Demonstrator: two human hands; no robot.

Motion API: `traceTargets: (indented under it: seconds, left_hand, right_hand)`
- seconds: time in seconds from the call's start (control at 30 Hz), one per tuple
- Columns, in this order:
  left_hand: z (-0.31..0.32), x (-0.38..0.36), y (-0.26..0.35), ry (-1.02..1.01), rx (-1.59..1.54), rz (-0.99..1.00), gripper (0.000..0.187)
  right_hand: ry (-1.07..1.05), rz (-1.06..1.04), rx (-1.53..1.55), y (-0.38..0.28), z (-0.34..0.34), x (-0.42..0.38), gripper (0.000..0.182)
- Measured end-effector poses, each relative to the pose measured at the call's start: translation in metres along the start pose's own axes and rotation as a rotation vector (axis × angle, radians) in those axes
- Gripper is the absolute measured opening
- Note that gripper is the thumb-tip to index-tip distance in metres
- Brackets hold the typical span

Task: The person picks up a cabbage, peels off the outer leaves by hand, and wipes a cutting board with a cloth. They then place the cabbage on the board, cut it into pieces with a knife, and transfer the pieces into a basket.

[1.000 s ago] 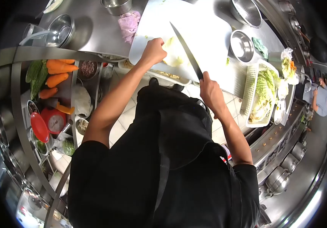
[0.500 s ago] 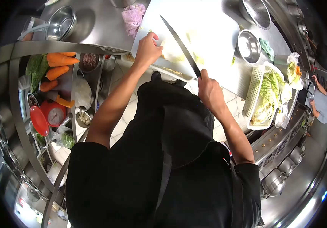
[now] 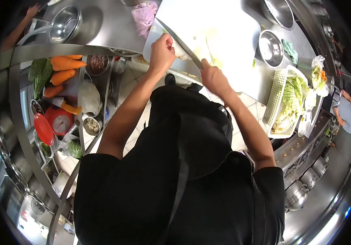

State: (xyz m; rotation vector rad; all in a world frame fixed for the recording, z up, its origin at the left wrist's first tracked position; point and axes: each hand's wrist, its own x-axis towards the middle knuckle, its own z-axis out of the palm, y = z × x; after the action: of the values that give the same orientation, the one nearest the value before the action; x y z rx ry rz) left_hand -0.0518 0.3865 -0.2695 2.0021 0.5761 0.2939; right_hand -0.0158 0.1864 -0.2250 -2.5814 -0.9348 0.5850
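Note:
My right hand (image 3: pixel 216 79) is closed round the handle of a long kitchen knife (image 3: pixel 179 41). The blade slants up and left across the white cutting board (image 3: pixel 228 20), its tip near the board's left edge. My left hand (image 3: pixel 162 53) has curled fingers against a pale piece of napa cabbage (image 3: pixel 179 51), just left of the blade. Glare washes out that piece's outline, and my fingers partly cover it. More cut cabbage (image 3: pixel 208 49) lies on the board to the right of the knife.
A cream basket (image 3: pixel 274 104) of napa cabbage stands right of the board, near a steel bowl (image 3: pixel 271 48) and a colander (image 3: pixel 279 12). A purple cloth (image 3: pixel 144 17) lies left. Carrots (image 3: pixel 66 63) and a red scale (image 3: pixel 59 120) sit on the left shelf. Other people appear at both sides.
The knife and my right hand have shifted left, with the blade now close beside my left hand. My left fingers have curled in more. Another person's arm has appeared at upper left.

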Motion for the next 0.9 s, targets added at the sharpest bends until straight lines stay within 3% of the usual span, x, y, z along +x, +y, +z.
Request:
traceTargets:
  seconds: [0.07,0.13,0.17,0.2,0.27,0.3,0.4,0.43,0.5,0.57,0.63,0.67,0.77,0.9]
  left_hand:
    - [-0.007,-0.005,0.003,-0.025,-0.008,-0.017,0.018]
    - [-0.017,-0.008,0.003,-0.018,0.016,-0.116,0.018]
    - [-0.019,-0.011,-0.002,0.118,0.006,0.042,0.018]
    - [-0.024,-0.013,-0.008,0.127,0.011,0.033,0.018]
    - [-0.041,-0.023,-0.019,0.116,-0.091,0.023,0.02]
    - [-0.048,-0.028,-0.023,0.125,-0.111,-0.015,0.022]
    - [-0.07,-0.043,-0.022,0.115,-0.251,-0.139,0.023]
    - [-0.076,-0.047,-0.025,0.106,-0.253,-0.131,0.023]
    - [-0.084,-0.058,-0.032,0.148,-0.45,-0.229,0.023]
    - [-0.095,-0.068,-0.02,0.131,-0.419,-0.243,0.023]
    - [-0.101,-0.079,-0.033,0.098,-0.222,-0.078,0.023]
    - [-0.099,-0.082,-0.022,0.124,-0.249,-0.088,0.022]
    - [-0.099,-0.098,-0.04,0.11,-0.521,-0.222,0.025]
    - [-0.102,-0.125,-0.045,0.177,-0.457,-0.258,0.023]
  right_hand:
    - [-0.326,0.156,0.533,0.001,-0.033,0.007,0.017]
    - [-0.343,0.202,0.595,0.008,-0.048,-0.002,0.018]
    - [-0.195,0.254,0.541,0.011,-0.053,-0.008,0.017]
    - [-0.048,0.306,0.484,0.017,-0.057,-0.012,0.016]
    - [0.252,0.146,-0.044,0.061,-0.037,-0.004,0.017]
    - [0.308,0.185,-0.206,0.065,-0.039,0.0,0.02]
    - [0.419,0.237,-0.159,0.063,-0.034,0.01,0.025]
    - [0.676,-0.023,-0.344,0.088,-0.009,0.012,0.03]
    - [0.575,0.108,-0.186,0.039,-0.013,0.013,0.046]
    - [0.596,0.017,-0.14,0.015,0.006,0.03,0.055]
    - [0.436,-0.048,-0.048,-0.015,0.017,0.052,0.069]
    - [0.378,0.047,-0.148,-0.023,0.025,0.061,0.067]
    - [0.465,-0.062,-0.263,-0.031,0.048,0.079,0.059]
    - [0.452,-0.069,-0.1,-0.024,0.035,0.081,0.046]
